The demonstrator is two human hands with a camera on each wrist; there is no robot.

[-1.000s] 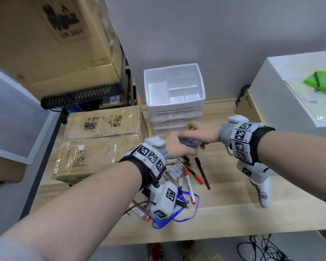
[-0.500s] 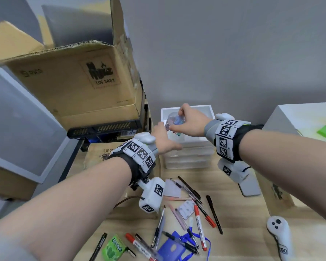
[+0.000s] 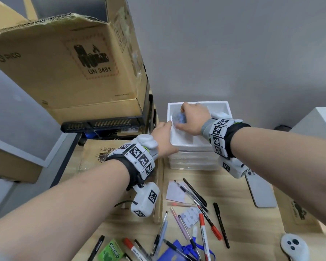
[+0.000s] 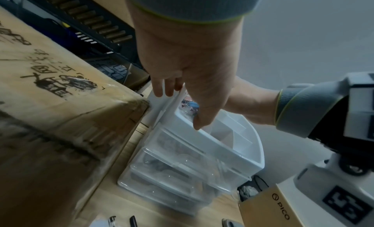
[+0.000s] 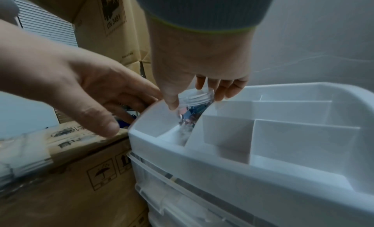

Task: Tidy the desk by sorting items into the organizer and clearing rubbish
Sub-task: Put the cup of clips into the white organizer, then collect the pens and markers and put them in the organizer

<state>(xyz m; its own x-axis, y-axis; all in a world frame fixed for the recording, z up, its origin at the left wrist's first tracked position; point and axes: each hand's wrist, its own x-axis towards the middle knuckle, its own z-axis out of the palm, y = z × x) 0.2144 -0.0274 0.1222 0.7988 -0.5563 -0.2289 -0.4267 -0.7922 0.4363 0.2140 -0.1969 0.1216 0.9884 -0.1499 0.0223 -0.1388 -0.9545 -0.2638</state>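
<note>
A white organizer (image 3: 221, 107) with divided top compartments sits on clear drawers at the back of the desk. My right hand (image 3: 183, 115) pinches a small clear jar (image 3: 179, 118) of blue and coloured bits by its lid. The jar (image 5: 190, 113) hangs tilted inside the organizer's (image 5: 263, 174) left compartment, held by the right hand (image 5: 195, 97). My left hand (image 3: 164, 136) rests against the organizer's left rim, fingers fairly straight. In the left wrist view the left hand (image 4: 180, 105) has its thumb on the rim (image 4: 232, 152) and its fingers along the outer wall.
Several pens and markers (image 3: 203, 228) lie scattered on the wooden desk with a blue lanyard (image 3: 188, 249) and a green packet (image 3: 111, 251). A white controller (image 3: 294, 245) and a grey flat device (image 3: 262, 193) lie at the right. Cardboard boxes (image 3: 64, 59) crowd the left.
My right hand carried the jar up from above the pens and has lowered it into the left compartment. My left hand moved from beside the jar to the organizer's rim.
</note>
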